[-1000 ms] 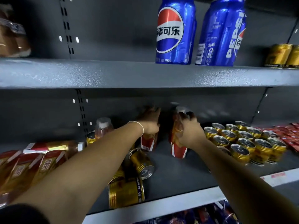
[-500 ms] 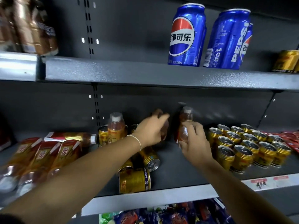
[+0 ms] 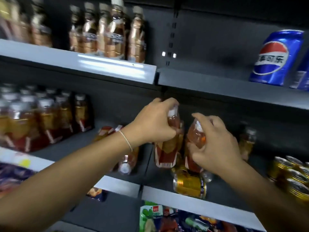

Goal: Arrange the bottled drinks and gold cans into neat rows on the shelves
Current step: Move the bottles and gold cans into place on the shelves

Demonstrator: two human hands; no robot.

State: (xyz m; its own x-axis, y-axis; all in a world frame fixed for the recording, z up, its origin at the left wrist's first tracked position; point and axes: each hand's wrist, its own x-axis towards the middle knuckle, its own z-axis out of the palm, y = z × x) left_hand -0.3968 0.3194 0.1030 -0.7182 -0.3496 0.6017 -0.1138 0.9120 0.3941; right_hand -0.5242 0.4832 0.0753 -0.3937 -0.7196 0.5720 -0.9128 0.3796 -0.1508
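In your left hand (image 3: 153, 124): left bottle (image 3: 164, 153), amber, red label, white cap. In your right hand (image 3: 217, 144): right bottle (image 3: 195, 136), orange-amber, red label. Below that hand: gold can (image 3: 189, 184), dark band. Above-right of it: blue can (image 3: 275, 57), red-white roundel.

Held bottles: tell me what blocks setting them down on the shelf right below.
The right hand holds its bottle above a gold can lying on its side; toppled bottles lie below-left of the left hand.

One head-worn camera looks forward, slightly down, at the middle shelf (image 3: 167, 197) from close by; edges seem blurred.
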